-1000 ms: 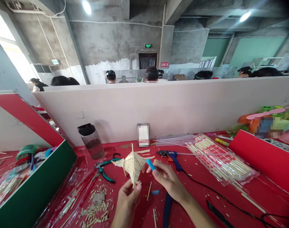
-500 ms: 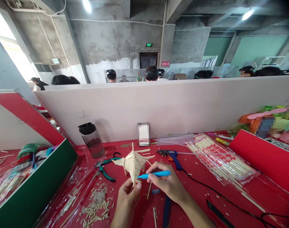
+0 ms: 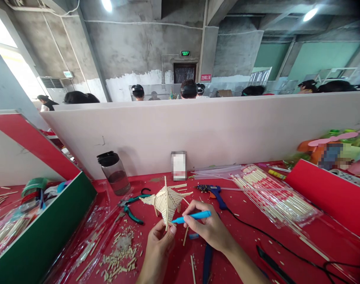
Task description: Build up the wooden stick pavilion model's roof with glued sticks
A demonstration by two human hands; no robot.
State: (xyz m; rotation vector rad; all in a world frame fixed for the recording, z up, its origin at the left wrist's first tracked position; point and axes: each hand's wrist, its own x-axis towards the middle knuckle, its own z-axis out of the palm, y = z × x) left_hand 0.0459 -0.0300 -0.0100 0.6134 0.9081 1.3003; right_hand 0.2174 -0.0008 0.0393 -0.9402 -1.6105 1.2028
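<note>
1. Reference. I set the clock face on the pale, star-like model of wooden sticks (image 3: pixel 167 205); twelve points to the white upright partition (image 3: pixel 227 130). The model sits over the red tabletop (image 3: pixel 180 264).
2. Left hand. From six o'clock, the left hand (image 3: pixel 161 241) pinches the model's near point between thumb and fingers.
3. Right hand. At four o'clock, the right hand (image 3: pixel 208 229) grips a slim, bright-blue plastic marker pen (image 3: pixel 194 216), its tip directed at the near point, beside the left thumb.
4. Fault: slipped line. I judge that a ridged stick surface could deflect the tip onto the left thumb.
5. Fault: broken joint. Excess pen pressure or a hard pinch could loosen a stick, should the bonding be weak.
6. Fault: snagging. The blue pistol-shaped glue gun (image 3: pixel 216 193), between two and three o'clock, has its nozzle towards the model; a rightward swing could catch it. I cannot tell whether it is hot.
7. Fault: lost part. The short blue cylinder (image 3: pixel 194 236), probably the pen cap, lies towards five o'clock, where the right hand could knock it away.
8. Hidden or unclear. Fingers cover the near point's end; the model's underside is out of sight. I cannot confirm tip contact or any mark. The dark-blue handle (image 3: pixel 208 256) at five o'clock is partly covered by the right wrist.
</note>
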